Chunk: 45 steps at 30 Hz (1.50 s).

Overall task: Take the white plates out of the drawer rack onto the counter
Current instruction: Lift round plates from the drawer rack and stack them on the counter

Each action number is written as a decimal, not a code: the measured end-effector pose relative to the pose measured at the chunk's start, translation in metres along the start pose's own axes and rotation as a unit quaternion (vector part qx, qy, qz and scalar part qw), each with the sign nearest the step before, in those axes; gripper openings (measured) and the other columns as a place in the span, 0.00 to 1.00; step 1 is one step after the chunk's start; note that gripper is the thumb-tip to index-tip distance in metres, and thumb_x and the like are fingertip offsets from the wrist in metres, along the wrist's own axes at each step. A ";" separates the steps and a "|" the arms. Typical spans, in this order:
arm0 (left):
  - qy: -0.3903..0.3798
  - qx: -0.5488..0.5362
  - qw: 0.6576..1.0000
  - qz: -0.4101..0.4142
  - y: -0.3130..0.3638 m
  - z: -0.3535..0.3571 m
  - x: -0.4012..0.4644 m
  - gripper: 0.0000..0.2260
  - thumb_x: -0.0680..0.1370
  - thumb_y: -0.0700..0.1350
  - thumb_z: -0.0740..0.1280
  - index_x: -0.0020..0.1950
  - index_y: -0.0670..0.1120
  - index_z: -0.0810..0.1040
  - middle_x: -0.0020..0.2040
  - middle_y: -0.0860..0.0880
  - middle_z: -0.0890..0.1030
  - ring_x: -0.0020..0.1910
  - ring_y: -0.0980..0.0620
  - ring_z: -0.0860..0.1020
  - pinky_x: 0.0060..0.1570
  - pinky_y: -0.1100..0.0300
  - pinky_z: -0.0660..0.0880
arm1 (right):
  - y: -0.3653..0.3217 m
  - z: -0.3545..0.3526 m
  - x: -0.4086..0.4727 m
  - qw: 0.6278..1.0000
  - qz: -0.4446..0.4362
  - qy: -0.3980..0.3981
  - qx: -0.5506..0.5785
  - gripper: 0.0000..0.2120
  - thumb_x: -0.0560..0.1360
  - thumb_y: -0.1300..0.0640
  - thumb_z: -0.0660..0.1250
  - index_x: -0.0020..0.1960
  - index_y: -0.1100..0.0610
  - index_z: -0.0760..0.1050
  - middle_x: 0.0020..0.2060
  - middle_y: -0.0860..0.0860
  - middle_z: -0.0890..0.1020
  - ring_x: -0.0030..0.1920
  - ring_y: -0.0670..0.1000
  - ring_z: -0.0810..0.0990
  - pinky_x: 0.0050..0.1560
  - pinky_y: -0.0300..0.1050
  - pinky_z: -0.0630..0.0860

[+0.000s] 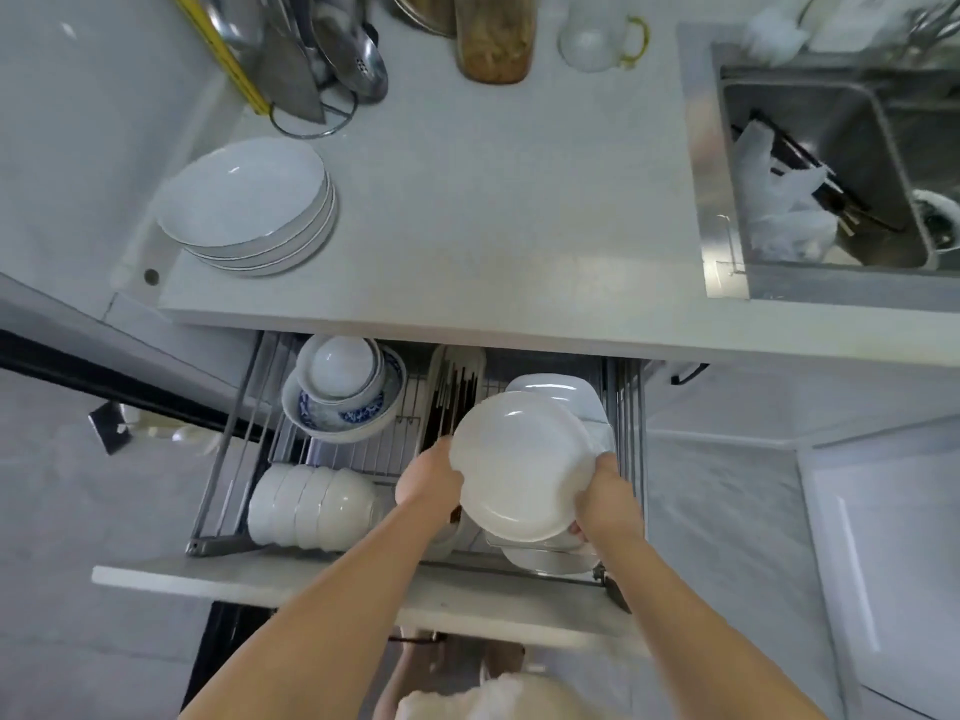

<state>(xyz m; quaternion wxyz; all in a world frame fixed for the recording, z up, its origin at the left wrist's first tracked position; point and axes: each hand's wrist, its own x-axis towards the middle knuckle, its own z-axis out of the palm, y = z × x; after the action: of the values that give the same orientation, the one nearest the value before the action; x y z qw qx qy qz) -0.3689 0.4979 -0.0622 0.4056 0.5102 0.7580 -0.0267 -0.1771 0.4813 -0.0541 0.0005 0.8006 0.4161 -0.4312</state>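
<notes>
Lower centre-right of the frame: a round white plate point(522, 465) is held face-up, tilted slightly toward the camera, above the open drawer rack point(332, 449). The left hand point(428, 480) clasps its left rim, the right hand point(605, 493) its right rim, both closed on it. Being round, it has no long axis. More white plates point(558, 394) remain in the rack beneath. At upper left, a stack of white plates point(247, 205) sits on the pale grey counter point(493, 210). A steel sink point(831, 174) fills the upper right.

One round white plate point(522, 465) is held tilted above the rack point(363, 449); four plates point(249, 205) are stacked on the counter point(493, 200).
</notes>
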 end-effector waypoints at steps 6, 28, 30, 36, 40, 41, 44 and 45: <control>0.042 -0.040 0.998 0.020 -0.015 -0.070 -0.043 0.18 0.77 0.41 0.59 0.66 0.46 0.72 0.59 0.44 0.79 0.57 0.44 0.76 0.50 0.55 0.72 | -0.052 -0.015 -0.053 0.995 -0.098 -0.024 0.014 0.17 0.74 0.65 0.54 0.63 0.57 0.58 0.38 0.54 0.75 0.34 0.56 0.78 0.39 0.54 0.80; 0.245 -0.153 0.957 -0.034 -0.055 -0.293 -0.099 0.07 0.73 0.36 0.58 0.46 0.42 0.76 0.38 0.44 0.83 0.35 0.46 0.80 0.43 0.53 0.80 | -0.279 -0.042 -0.130 0.932 -0.361 0.018 0.006 0.16 0.72 0.65 0.60 0.60 0.64 0.66 0.41 0.56 0.77 0.35 0.58 0.80 0.31 0.48 0.81; 0.258 -0.175 0.949 -0.039 -0.055 -0.310 -0.089 0.06 0.73 0.36 0.59 0.42 0.45 0.74 0.39 0.45 0.83 0.38 0.46 0.81 0.45 0.52 0.81 | -0.300 -0.045 -0.127 0.934 -0.355 0.019 0.030 0.17 0.72 0.65 0.60 0.60 0.62 0.67 0.40 0.56 0.76 0.32 0.59 0.80 0.28 0.51 0.81; 0.273 -0.240 0.931 -0.033 -0.057 -0.358 -0.047 0.14 0.71 0.39 0.57 0.52 0.48 0.77 0.43 0.46 0.83 0.42 0.46 0.83 0.46 0.52 0.81 | -0.358 -0.046 -0.104 0.943 -0.303 -0.014 0.139 0.21 0.73 0.67 0.59 0.65 0.56 0.68 0.36 0.58 0.79 0.17 0.51 0.77 0.18 0.42 0.76; 0.261 -0.265 0.928 -0.011 -0.056 -0.379 -0.015 0.14 0.71 0.38 0.57 0.46 0.51 0.79 0.38 0.48 0.83 0.40 0.45 0.83 0.44 0.51 0.82 | -0.390 -0.045 -0.081 0.945 -0.292 -0.008 0.151 0.23 0.73 0.66 0.60 0.67 0.56 0.68 0.33 0.58 0.80 0.18 0.53 0.78 0.20 0.42 0.78; 0.259 -0.268 0.928 -0.004 -0.056 -0.383 -0.007 0.14 0.72 0.37 0.57 0.46 0.51 0.80 0.37 0.48 0.83 0.40 0.45 0.83 0.45 0.51 0.82 | -0.397 -0.044 -0.075 0.946 -0.286 -0.008 0.154 0.23 0.73 0.66 0.60 0.67 0.56 0.68 0.33 0.58 0.80 0.19 0.53 0.78 0.20 0.42 0.78; 0.269 -0.252 0.930 0.001 -0.059 -0.390 0.021 0.15 0.72 0.37 0.58 0.49 0.48 0.82 0.43 0.45 0.84 0.43 0.43 0.83 0.46 0.50 0.81 | -0.413 -0.039 -0.057 0.949 -0.274 -0.010 0.157 0.23 0.73 0.66 0.60 0.67 0.56 0.69 0.33 0.59 0.80 0.18 0.52 0.78 0.19 0.41 0.77; 0.274 -0.241 0.931 0.002 -0.060 -0.390 0.030 0.14 0.73 0.37 0.58 0.50 0.47 0.82 0.44 0.44 0.84 0.43 0.43 0.83 0.46 0.51 0.81 | -0.417 -0.037 -0.052 0.950 -0.271 -0.010 0.154 0.23 0.73 0.66 0.60 0.67 0.56 0.69 0.33 0.59 0.80 0.17 0.51 0.77 0.18 0.40 0.77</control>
<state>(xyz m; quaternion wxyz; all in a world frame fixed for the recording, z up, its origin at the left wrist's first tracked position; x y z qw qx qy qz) -0.6503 0.6690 0.1575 0.2931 0.3861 0.8221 0.2985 -0.4439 0.7331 0.1544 -0.2359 0.6439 0.5456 -0.4818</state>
